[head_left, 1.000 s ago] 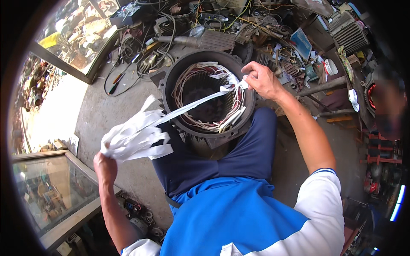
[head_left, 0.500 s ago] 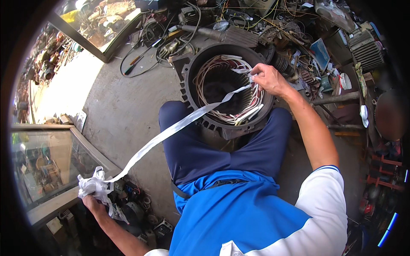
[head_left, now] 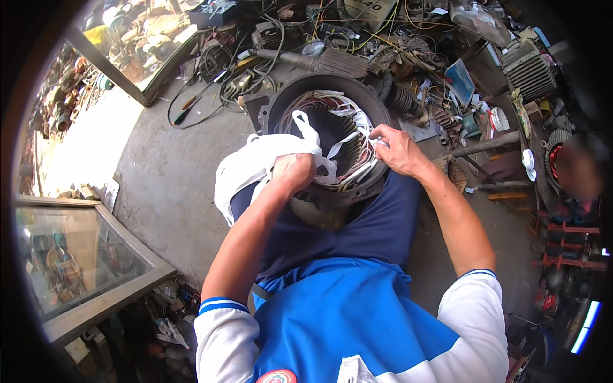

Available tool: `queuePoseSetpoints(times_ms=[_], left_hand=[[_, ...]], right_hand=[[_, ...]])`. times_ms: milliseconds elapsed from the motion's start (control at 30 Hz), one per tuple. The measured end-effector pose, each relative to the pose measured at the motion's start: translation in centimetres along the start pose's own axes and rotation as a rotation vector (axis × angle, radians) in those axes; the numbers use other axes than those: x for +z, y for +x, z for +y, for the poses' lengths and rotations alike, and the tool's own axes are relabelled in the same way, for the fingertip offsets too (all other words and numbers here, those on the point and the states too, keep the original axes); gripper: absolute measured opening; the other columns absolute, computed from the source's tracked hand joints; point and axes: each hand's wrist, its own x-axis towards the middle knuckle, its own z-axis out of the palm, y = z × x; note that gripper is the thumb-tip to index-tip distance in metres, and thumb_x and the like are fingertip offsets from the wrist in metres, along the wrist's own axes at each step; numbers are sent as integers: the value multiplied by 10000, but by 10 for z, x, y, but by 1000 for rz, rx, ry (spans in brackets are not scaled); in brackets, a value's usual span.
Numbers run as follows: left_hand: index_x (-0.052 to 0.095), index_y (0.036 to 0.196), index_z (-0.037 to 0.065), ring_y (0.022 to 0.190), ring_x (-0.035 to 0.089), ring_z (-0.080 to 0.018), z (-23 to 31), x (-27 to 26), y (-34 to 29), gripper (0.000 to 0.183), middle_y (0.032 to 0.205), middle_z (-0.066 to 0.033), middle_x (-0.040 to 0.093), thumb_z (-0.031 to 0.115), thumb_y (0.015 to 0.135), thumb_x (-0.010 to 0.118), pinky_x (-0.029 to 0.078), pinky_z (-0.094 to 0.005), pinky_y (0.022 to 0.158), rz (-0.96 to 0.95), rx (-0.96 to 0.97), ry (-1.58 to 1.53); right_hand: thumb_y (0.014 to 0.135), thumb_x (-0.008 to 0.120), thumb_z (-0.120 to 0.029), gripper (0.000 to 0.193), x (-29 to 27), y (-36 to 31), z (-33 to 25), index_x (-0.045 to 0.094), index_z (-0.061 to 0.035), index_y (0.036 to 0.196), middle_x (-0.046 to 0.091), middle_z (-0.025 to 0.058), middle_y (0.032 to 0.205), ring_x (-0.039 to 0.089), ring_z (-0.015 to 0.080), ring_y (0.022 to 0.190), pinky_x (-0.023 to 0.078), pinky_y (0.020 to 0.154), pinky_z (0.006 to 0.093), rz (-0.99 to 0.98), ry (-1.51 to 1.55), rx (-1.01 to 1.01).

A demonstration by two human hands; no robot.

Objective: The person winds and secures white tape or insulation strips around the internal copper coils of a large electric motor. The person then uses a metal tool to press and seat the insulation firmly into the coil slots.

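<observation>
A round dark motor stator stands between my knees, its bore ringed by a bundle of pale and reddish winding wires. My left hand is closed on a loose bunch of white cloth tape, which spreads over my left knee and the stator's near left rim. One loop of it sticks up over the bore. At the right side of the winding, my right hand pinches the tape where it meets the wires. A slack length of tape hangs across the bore between the hands.
A screwdriver and black cables lie on the floor at the far left. Motor parts and scrap wire crowd the back and right, with a finned motor housing there. A framed glass panel stands at the left.
My left hand has swung from the far lower left to the stator, bringing the tape bunch along. The stretched tape has gone slack. My right hand stays at the winding.
</observation>
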Motion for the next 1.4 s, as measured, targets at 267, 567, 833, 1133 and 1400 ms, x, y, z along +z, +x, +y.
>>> queuePoseSetpoints(times_ms=[267,567,833,1133,1400], left_hand=[[733,1123,57,952,735,-378,5,26,42,273,993,-184,756,190,889,693,570,-484,807,-260,57,54],[705,1086,-7,894,727,-419,-29,17,38,266,954,-260,734,108,881,581,568,-486,805,-96,105,44],[758,1011,-27,910,733,-409,-58,-25,9,258,933,-273,741,74,855,578,556,-466,801,90,-176,-256],[754,792,-35,768,736,-429,-30,-29,-54,215,785,-269,720,160,816,666,570,-507,716,33,-77,23],[780,976,25,933,763,-336,8,-16,8,222,1010,-196,773,144,888,615,595,-448,820,-288,52,479]], right_hand=[[941,579,-144,282,-6,-3,7,628,10,1172,735,164,838,733,291,789,556,739,407,69,74,32],[974,589,-100,249,-25,5,14,607,16,1194,697,67,750,663,132,686,533,663,310,145,139,96],[981,585,-111,252,-18,6,11,602,19,1197,683,50,742,635,112,670,511,649,288,133,162,89],[957,565,-114,274,-3,1,12,628,31,1181,692,80,750,661,134,672,535,652,311,117,218,83],[919,598,-191,293,12,8,13,655,-20,1150,721,146,799,726,257,761,551,738,399,126,178,57]])
